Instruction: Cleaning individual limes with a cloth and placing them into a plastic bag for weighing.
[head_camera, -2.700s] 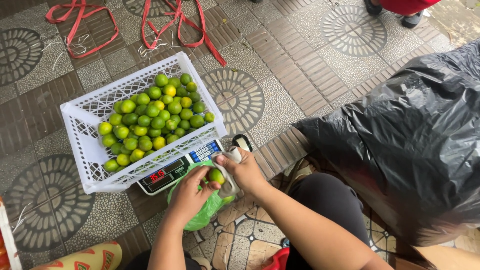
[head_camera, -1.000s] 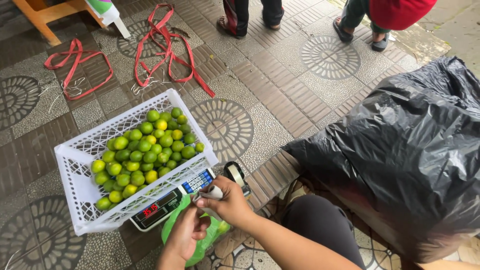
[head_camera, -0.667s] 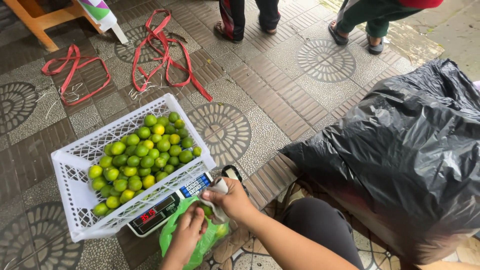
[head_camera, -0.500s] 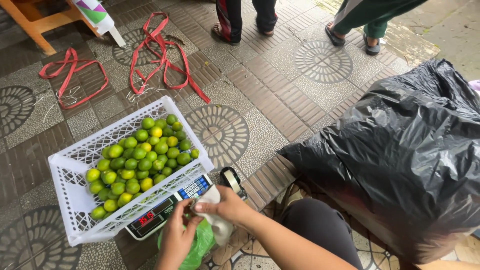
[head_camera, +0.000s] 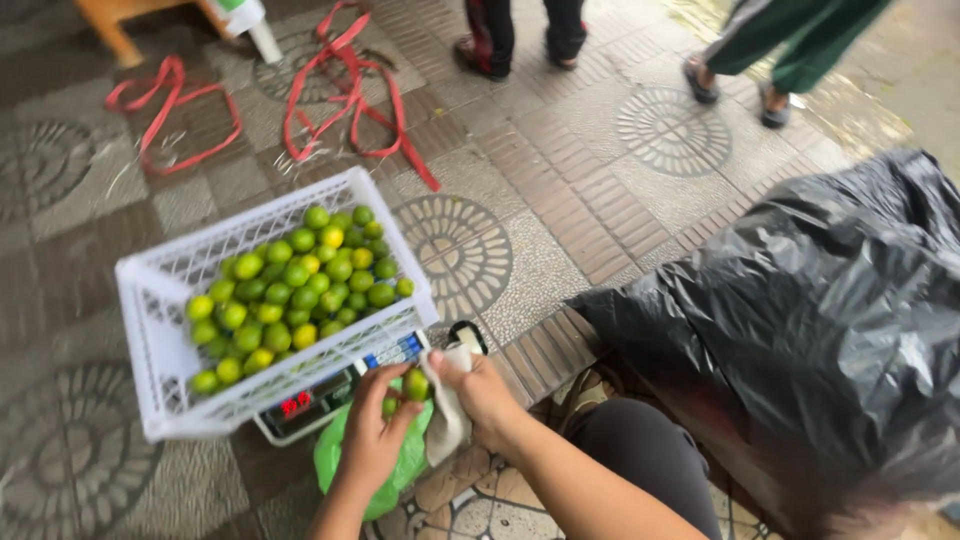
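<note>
Lime (head_camera: 416, 384), small, round, yellow-green, pinched in left hand (head_camera: 375, 440) fingers, just in front of scale (head_camera: 330, 395) w/ white basket (head_camera: 160, 340) of limes. Right hand (head_camera: 485, 395) curled shut on white cloth (head_camera: 447, 420), touching lime. Green bag (head_camera: 400, 470) under both hands.

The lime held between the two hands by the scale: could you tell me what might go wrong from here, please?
1. The lime is pinched only by fingertips of the left hand; it could slip and roll across the paving.
2. The white crate overhangs the scale, so a nudge from either hand might tip it and spill fruit.
3. The white cloth in the right hand hangs loosely near the green bag and may snag.
</note>
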